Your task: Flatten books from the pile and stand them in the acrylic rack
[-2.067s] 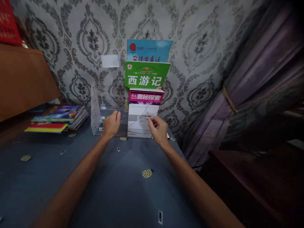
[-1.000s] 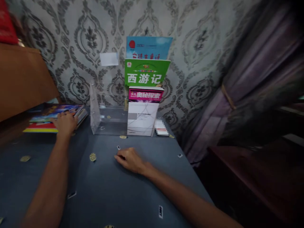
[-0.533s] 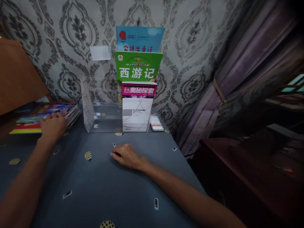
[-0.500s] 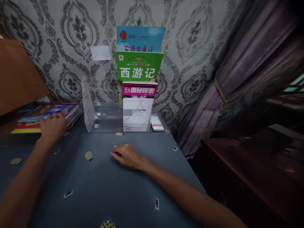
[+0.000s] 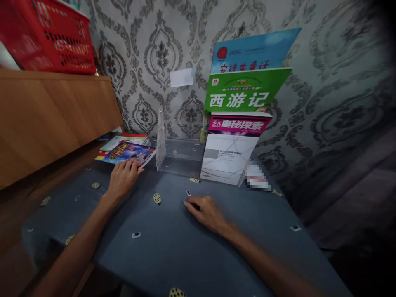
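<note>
My left hand (image 5: 123,178) is at the near right edge of a blue and purple book (image 5: 131,153). Its fingers lie over the cover and the thumb is by the edge, gripping it. That book lies askew on a small stack of other books (image 5: 111,142). My right hand (image 5: 206,212) rests on the dark blue tablecloth, loosely curled with a gap between thumb and fingers, holding nothing. Beyond it, a clear acrylic rack (image 5: 161,142) holds a white and magenta book (image 5: 230,154), a green book (image 5: 244,88) and a blue book (image 5: 256,47) in tiers.
A wooden cabinet (image 5: 55,119) stands at the left with a red plastic basket (image 5: 62,41) on top. Patterned wallpaper (image 5: 161,45) rises behind the rack. A pixelated item (image 5: 258,177) lies right of the rack. The table's right edge drops toward a dark curtain.
The view has turned left, so the rack appears farther right. My left hand now grips the blue and purple book, which has shifted on the stack. My right hand stays resting on the tablecloth.
</note>
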{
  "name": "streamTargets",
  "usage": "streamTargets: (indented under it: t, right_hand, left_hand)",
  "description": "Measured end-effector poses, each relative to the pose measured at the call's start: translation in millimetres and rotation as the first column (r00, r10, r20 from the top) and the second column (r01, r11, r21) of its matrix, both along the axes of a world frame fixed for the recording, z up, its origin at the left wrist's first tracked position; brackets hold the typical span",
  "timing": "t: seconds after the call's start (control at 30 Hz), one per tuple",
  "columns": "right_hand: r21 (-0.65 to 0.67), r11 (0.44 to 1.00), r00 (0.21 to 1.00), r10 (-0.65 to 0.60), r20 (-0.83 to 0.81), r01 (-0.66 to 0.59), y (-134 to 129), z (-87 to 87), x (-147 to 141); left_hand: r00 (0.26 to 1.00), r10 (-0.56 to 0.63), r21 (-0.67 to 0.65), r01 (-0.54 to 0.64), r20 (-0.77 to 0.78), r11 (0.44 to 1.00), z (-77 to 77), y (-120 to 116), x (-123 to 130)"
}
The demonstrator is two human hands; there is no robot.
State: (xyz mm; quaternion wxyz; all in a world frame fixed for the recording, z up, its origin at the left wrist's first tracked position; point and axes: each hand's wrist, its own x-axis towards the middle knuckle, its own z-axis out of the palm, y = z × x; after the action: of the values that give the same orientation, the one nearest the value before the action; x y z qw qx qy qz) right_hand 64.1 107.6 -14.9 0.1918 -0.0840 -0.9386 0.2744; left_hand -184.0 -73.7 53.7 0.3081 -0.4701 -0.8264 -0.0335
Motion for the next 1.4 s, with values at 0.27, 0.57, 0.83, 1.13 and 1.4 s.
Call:
streamTargets:
  t: [0.27, 0.57, 0.83, 1.13, 1.4]
  right_hand:
    - [-0.053, 0.999, 0.999, -0.014, -0.041, 0.011, -1, 2.1, 0]
    - [-0.059, 0.998, 0.997, -0.038, -0.072, 0.034, -1, 3.3, 0]
    - [-0.071, 0.994, 0.981, -0.092, -0.173, 0.081, -3, 8.4, 2]
    - [0.024, 1.0, 0.987, 0.019, -0.157, -0.015, -1, -4.6, 2]
    - [0.155, 0.987, 0.998, 0.039, -0.047, -0.031, -1, -9.0, 1]
  left_hand:
    - [0.996, -0.068, 0.045, 0.071, -0.054, 0.996, -25.4, -24, -3]
    - [0.956, -0.246, 0.01, 0.251, -0.158, 0.968, -53.6, -48, 46]
    - [0.874, -0.44, -0.166, 0.412, -0.206, 0.896, -55.5, -32, 108]
    - [0.776, -0.63, -0.03, 0.631, 0.036, 0.775, -53.3, -19, 150]
    - [0.81, -0.443, -0.12, 0.52, 0.385, 0.846, -59.5, -5, 103]
